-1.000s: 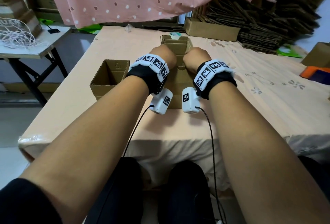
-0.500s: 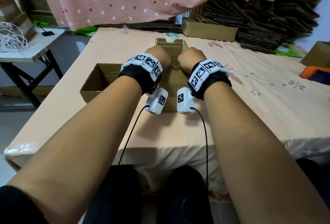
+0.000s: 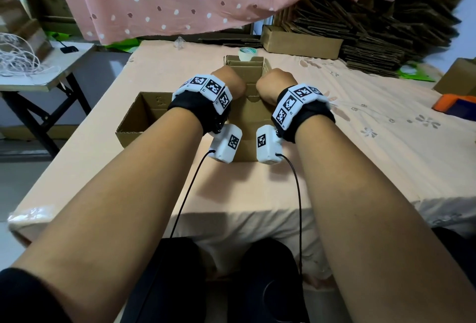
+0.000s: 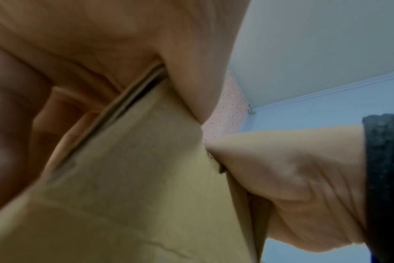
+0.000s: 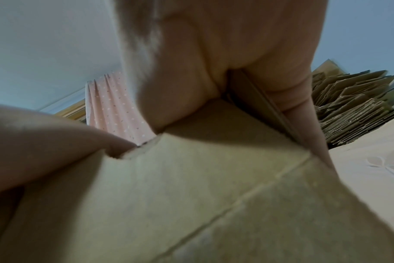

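We log: one cardboard box (image 3: 251, 116), mid-table (image 3: 244, 188); left hand (image 3: 229, 83) and right hand (image 3: 275, 83) barely shifted, fingers (image 5: 281, 80) still grasping its near flap edge, the fold, we judge, being pressed home.

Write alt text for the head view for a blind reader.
The left hand and right hand grip the top edges of a cardboard box on a table draped in peach cloth. An open box stands to its left, a tape roll lies behind it, and flattened cardboard is stacked at far right.
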`<state>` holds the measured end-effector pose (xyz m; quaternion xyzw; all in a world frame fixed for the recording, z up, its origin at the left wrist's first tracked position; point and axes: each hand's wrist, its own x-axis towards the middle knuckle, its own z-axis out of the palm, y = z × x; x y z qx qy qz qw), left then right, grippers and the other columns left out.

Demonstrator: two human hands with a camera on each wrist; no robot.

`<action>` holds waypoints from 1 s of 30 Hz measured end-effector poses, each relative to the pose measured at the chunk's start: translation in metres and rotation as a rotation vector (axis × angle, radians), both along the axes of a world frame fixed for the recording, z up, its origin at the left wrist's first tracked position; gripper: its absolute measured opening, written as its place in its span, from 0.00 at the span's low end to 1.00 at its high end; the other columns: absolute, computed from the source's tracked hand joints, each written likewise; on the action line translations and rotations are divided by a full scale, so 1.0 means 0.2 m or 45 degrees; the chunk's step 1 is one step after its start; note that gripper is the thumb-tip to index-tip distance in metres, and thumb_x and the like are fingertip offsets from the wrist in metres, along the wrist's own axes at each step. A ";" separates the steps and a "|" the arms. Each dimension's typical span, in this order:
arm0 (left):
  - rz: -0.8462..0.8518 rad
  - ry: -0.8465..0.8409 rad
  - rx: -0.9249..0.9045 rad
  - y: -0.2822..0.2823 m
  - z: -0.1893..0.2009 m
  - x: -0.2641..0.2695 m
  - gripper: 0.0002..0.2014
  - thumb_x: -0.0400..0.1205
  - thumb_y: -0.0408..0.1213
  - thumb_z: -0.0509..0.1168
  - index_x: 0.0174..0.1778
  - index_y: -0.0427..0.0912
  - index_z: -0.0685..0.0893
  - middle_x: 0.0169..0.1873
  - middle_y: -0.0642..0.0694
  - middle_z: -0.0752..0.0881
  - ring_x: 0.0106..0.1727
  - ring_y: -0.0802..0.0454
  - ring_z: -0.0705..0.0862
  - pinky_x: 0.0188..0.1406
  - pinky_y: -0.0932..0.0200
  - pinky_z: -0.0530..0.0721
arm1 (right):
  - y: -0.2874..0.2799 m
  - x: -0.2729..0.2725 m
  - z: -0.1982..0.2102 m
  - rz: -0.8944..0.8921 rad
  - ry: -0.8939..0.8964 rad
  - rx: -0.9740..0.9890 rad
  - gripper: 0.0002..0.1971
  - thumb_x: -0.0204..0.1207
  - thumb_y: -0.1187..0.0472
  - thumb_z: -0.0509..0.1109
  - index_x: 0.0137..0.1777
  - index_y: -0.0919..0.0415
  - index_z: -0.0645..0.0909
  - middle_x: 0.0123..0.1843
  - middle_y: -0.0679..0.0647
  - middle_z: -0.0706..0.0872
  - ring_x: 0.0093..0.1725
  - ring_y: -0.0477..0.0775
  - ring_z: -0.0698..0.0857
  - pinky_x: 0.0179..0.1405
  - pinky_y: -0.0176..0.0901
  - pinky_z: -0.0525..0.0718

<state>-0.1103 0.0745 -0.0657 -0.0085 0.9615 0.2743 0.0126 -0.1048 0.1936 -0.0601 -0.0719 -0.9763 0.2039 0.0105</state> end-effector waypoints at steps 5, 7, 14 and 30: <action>0.000 0.001 0.049 0.00 0.01 0.02 0.19 0.86 0.36 0.59 0.69 0.33 0.82 0.66 0.35 0.85 0.67 0.37 0.84 0.58 0.50 0.81 | 0.00 0.01 0.01 -0.001 0.014 0.046 0.14 0.85 0.63 0.55 0.60 0.67 0.80 0.63 0.64 0.85 0.57 0.64 0.84 0.50 0.46 0.78; 0.015 -0.021 0.095 0.00 0.02 0.04 0.19 0.86 0.37 0.58 0.71 0.35 0.82 0.65 0.35 0.85 0.64 0.37 0.85 0.55 0.50 0.82 | -0.01 0.02 0.01 0.005 0.018 0.033 0.16 0.86 0.64 0.54 0.62 0.69 0.81 0.63 0.65 0.85 0.60 0.65 0.84 0.55 0.47 0.80; -0.036 -0.141 0.219 0.00 0.06 0.12 0.20 0.85 0.38 0.65 0.73 0.40 0.78 0.65 0.36 0.85 0.60 0.36 0.86 0.64 0.41 0.86 | 0.02 0.03 -0.03 0.054 0.031 -0.206 0.19 0.84 0.60 0.60 0.73 0.64 0.77 0.72 0.61 0.80 0.71 0.61 0.80 0.49 0.41 0.73; -0.118 -0.035 0.049 -0.37 0.09 0.26 0.58 0.70 0.75 0.68 0.89 0.59 0.42 0.86 0.47 0.63 0.85 0.45 0.65 0.83 0.46 0.65 | -0.01 -0.09 -0.07 0.052 0.006 -0.085 0.21 0.83 0.58 0.63 0.73 0.64 0.78 0.72 0.62 0.80 0.71 0.64 0.79 0.51 0.42 0.73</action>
